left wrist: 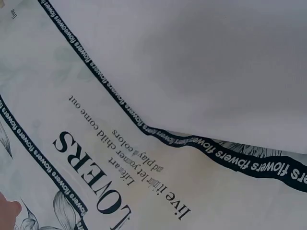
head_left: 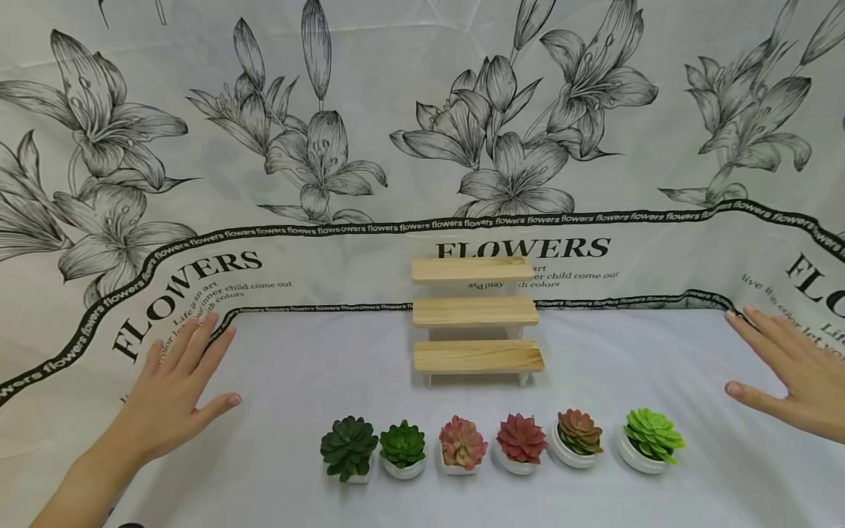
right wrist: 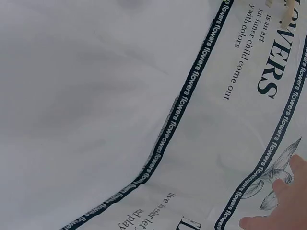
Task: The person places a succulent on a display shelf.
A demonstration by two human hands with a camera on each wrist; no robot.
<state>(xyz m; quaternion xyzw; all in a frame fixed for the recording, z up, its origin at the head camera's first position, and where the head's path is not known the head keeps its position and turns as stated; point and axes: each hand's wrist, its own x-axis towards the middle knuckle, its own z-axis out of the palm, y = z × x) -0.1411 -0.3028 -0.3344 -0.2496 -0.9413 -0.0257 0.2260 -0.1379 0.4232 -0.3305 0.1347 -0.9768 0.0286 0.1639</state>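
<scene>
My left hand (head_left: pixel 174 400) is spread with straight fingers over the left side of the white table, holding nothing. On the far right, my right hand (head_left: pixel 792 374) is likewise spread and holds nothing. Between them a row of small potted succulents runs along the front: a dark green one (head_left: pixel 349 446), a smaller green one (head_left: pixel 403 445), a pink one (head_left: pixel 463 444), a red one (head_left: pixel 521 440), a reddish-brown one (head_left: pixel 579 434) and a bright green one (head_left: pixel 652 438), all in white pots. Only fingertips (left wrist: pixel 7 211) show in the left wrist view; part of the right hand's fingers (right wrist: pixel 288 196) shows in the other.
Behind the succulents stands a three-tier display stand with wooden shelves (head_left: pixel 477 356) and clear supports. A white cloth with printed lilies and lettering (head_left: pixel 330 271) hangs behind it and curves forward on both sides. Pale sheeting (head_left: pixel 277 381) covers the table.
</scene>
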